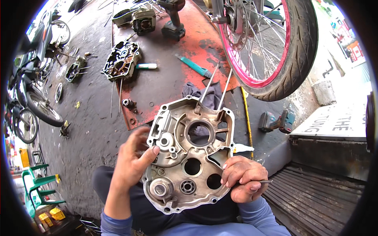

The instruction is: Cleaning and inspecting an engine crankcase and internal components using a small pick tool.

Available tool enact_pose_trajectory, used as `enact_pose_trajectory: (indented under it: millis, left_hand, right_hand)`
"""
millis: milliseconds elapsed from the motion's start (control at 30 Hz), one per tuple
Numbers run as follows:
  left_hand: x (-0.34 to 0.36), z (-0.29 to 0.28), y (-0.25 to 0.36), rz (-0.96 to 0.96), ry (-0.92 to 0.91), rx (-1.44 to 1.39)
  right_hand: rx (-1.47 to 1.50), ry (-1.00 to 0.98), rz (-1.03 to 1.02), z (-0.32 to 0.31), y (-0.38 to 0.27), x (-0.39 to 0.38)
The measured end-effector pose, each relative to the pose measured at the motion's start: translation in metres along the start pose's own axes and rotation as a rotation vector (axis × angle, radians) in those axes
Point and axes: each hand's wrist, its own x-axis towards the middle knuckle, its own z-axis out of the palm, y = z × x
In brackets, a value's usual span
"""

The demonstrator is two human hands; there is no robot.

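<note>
A bare metal engine crankcase half (179, 122) lies tilted over my lap, its ribbed inner side with round bearing holes facing up. Two long studs (224, 89) stick out from its far end. My left hand (134, 159) is at its left edge, thumb on the rim and the slightly blurred fingers curled at the side. Closed by the right edge, my right hand (246, 179) pinches a thin dark metal rod (268, 181), whose end pokes out to the right. The rod's other end is hidden by my fingers. A white nozzle tip (243, 148) shows beside the casing.
On the red metal sheet (157, 102) lie another crankcase half (122, 59), a teal-handled tool (195, 66), a white marker (146, 66), a cordless drill (172, 21) and a dark rag (210, 94). A pink-rimmed wheel (289, 51) stands far right. Another power tool (277, 121) lies near a metal ramp (315, 192).
</note>
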Motion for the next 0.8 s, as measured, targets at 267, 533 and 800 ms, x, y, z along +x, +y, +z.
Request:
enact_pose_trajectory:
  millis: [267,533,800]
  left_hand:
    - [-0.028,0.029,0.074,0.512,-0.356,1.132]
    - [-0.01,0.061,0.069,0.743,-0.626,0.972]
    - [-0.006,0.084,0.043,0.781,-0.65,0.708]
  right_hand:
    - [-0.029,0.126,0.088,-0.004,-0.005,-0.005]
    - [-0.085,0.208,0.216,-0.02,-0.014,-0.001]
    - [-0.327,0.042,-0.011,-0.034,-0.035,0.014]
